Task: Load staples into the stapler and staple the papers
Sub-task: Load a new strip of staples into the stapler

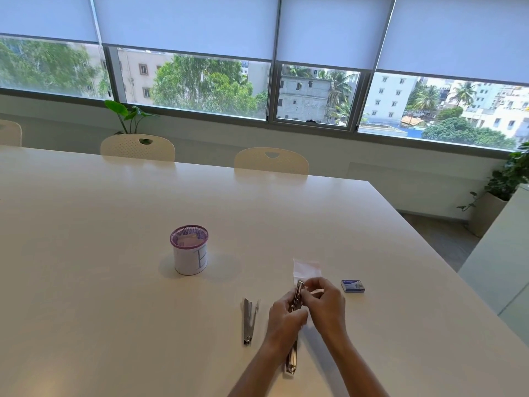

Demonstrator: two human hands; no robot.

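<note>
Both hands were working close together near the front edge of the white tabletop [114,202], a bit right of center. The left hand [283,313] had its fingers curled around a long metal stapler [297,296] that lay opened out flat, one end poking out toward the far edge past the knuckles and the other end [291,365] showing below the wrists, closer to the front edge. The right hand [323,302] was pinching down at the stapler's top, fingertips bunched together; couldn't make out whether a strip of staples sat between them, too small and blurry. So both grips were clenched on the stapler as far as I could tell.

Just past the hands, toward the far edge, lay a small white paper [306,268], its near end hidden behind the fingers. A little blue staple box [353,286] sat just right of the right hand, toward the right edge. To the left of the hands a second metal stapler-looking piece [249,320] lay flat, apart from them. Farther left and back stood a purple mesh cup [189,249] with some papers inside.
</note>
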